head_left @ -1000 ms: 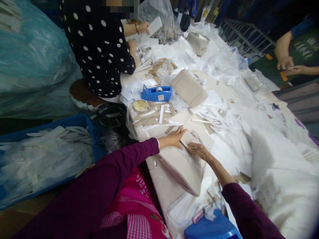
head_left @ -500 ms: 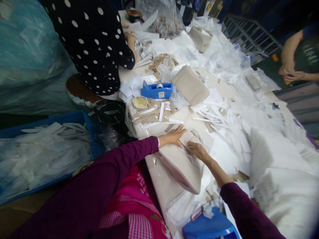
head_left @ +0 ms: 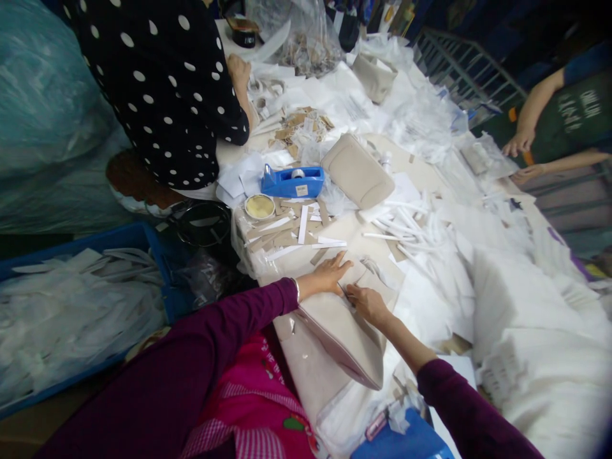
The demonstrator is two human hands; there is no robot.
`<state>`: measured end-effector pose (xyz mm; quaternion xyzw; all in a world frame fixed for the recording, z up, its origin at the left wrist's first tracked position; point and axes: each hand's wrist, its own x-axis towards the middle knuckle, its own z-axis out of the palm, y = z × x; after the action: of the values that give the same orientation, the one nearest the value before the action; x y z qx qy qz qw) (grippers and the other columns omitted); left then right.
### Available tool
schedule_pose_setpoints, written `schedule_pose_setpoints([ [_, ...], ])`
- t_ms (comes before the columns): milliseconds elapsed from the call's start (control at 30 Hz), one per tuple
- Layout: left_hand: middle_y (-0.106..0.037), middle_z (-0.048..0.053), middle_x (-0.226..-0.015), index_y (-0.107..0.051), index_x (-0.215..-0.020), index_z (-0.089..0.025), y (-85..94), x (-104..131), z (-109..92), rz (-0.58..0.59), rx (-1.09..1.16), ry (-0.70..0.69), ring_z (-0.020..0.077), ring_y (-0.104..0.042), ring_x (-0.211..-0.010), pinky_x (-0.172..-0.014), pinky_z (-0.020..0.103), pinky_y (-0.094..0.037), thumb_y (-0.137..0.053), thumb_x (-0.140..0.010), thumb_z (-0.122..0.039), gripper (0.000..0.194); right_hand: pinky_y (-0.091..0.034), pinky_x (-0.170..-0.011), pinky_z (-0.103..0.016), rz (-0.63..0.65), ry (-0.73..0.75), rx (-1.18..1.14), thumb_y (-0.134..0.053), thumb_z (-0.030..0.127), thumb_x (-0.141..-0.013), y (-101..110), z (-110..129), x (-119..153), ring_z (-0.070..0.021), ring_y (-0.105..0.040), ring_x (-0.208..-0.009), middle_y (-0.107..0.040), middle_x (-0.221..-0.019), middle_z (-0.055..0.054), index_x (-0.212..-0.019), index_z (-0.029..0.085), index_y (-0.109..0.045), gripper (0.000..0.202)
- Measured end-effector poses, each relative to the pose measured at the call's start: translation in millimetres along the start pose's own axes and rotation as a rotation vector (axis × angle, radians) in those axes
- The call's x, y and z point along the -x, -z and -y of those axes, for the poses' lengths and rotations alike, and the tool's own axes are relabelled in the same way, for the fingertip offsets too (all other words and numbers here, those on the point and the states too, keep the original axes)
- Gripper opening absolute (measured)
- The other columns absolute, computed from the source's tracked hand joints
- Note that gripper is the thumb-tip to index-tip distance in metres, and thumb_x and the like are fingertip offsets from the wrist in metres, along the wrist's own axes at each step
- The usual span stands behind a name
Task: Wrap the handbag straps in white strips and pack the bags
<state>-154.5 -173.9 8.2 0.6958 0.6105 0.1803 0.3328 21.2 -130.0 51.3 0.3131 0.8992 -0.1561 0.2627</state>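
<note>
A beige bag (head_left: 347,331) lies on its side at the table's near edge. My left hand (head_left: 329,273) rests on its upper end with the fingers spread. Just to the right, my right hand (head_left: 368,303) is closed on the same end of the bag, its fingertips pinching something too small to make out. The two hands are close together. Beyond them lie cardboard and white paper strips (head_left: 303,224), a blue tape dispenser (head_left: 292,183), a round tin of yellowish stuff (head_left: 259,206) and a second beige bag (head_left: 357,171).
A blue crate (head_left: 157,255) of white packing material stands at the left. A person in a polka-dot top (head_left: 157,95) is at the table's far left, another person's hands (head_left: 523,156) at the far right. White foam sheets (head_left: 535,331) are piled right; a blue object (head_left: 406,440) sits at the bottom.
My right hand has shifted slightly left along the bag's end, nearer my left hand. The far-right person's hands have moved apart. The whole view has shifted a little.
</note>
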Motion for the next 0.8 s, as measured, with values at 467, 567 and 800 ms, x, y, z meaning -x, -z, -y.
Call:
schedule_pose_setpoints([
  [467, -0.016, 0.019, -0.152, -0.035, -0.131, -0.022, 4.2, -0.7, 1.2, -0.014, -0.023, 0.049, 0.0365, -0.035, -0.134, -0.107, 0.044, -0.035, -0.079, -0.058, -0.027, 0.085, -0.041, -0.079, -0.034, 0.009, 0.008, 0.088, -0.031, 0.023, -0.096, -4.0, 14.1, -13.7, -0.0257, -0.059, -0.097, -0.064, -0.106, -0.016, -0.118, 0.017, -0.049, 0.029],
  [567, -0.018, 0.018, -0.151, -0.037, -0.129, -0.023, 9.6, -1.3, -1.2, 0.005, -0.061, 0.041, 0.0347, -0.039, -0.131, -0.106, 0.043, -0.036, -0.078, -0.059, -0.027, 0.08, -0.04, -0.085, -0.038, -0.073, -0.058, 0.021, -0.031, 0.021, -0.096, -9.9, 18.0, -10.4, -0.0277, -0.056, -0.104, -0.062, -0.111, -0.018, -0.121, 0.016, -0.049, 0.031],
  [800, -0.012, 0.016, -0.156, -0.04, -0.127, -0.025, 19.9, 5.7, -17.2, 0.037, -0.289, -0.002, 0.0373, -0.014, -0.143, -0.113, 0.055, -0.017, -0.075, -0.066, -0.037, 0.071, -0.038, -0.093, -0.038, -0.27, -0.14, -0.151, -0.039, 0.017, -0.092, -1.6, 31.1, 9.0, -0.0258, -0.055, -0.107, -0.061, -0.115, -0.018, -0.122, 0.013, -0.051, 0.033],
])
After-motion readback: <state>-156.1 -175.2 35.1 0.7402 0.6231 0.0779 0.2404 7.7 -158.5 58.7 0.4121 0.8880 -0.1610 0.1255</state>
